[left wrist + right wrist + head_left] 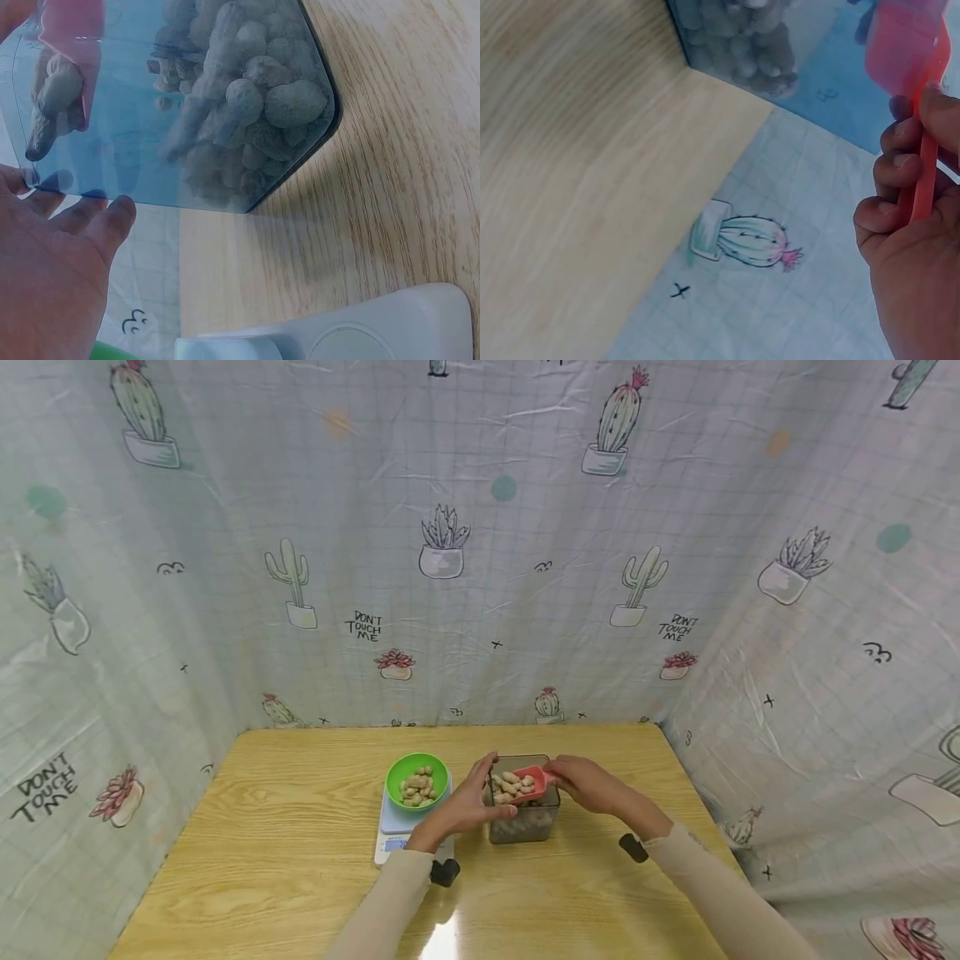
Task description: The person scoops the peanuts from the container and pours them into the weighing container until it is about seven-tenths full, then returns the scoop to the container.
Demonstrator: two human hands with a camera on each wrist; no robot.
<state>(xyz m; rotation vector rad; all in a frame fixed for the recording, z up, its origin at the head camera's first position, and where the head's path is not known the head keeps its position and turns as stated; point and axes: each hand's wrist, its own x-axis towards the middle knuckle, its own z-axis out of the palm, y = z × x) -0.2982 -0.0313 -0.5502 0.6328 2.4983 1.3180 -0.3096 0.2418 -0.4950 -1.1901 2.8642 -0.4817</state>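
My right hand (588, 783) grips the handle of a red scoop (924, 176), fingers curled round it. The scoop's bowl, loaded with unshelled peanuts (512, 785), is inside the top of a clear dark-tinted container (519, 828). More peanuts (262, 112) are piled in the container's lower part. My left hand (467, 802) holds the container from its left, with the thumb at the near side and the fingers at the farther edge. In the left wrist view, the fingertips (112, 217) lie against the container wall.
Left of the container, a green bowl (397, 770) holding several peanuts stands on a white kitchen scale (382, 847). Its display is partly hidden by my left wrist. The wooden table (300, 827) backs onto a cactus-print curtain (480, 635).
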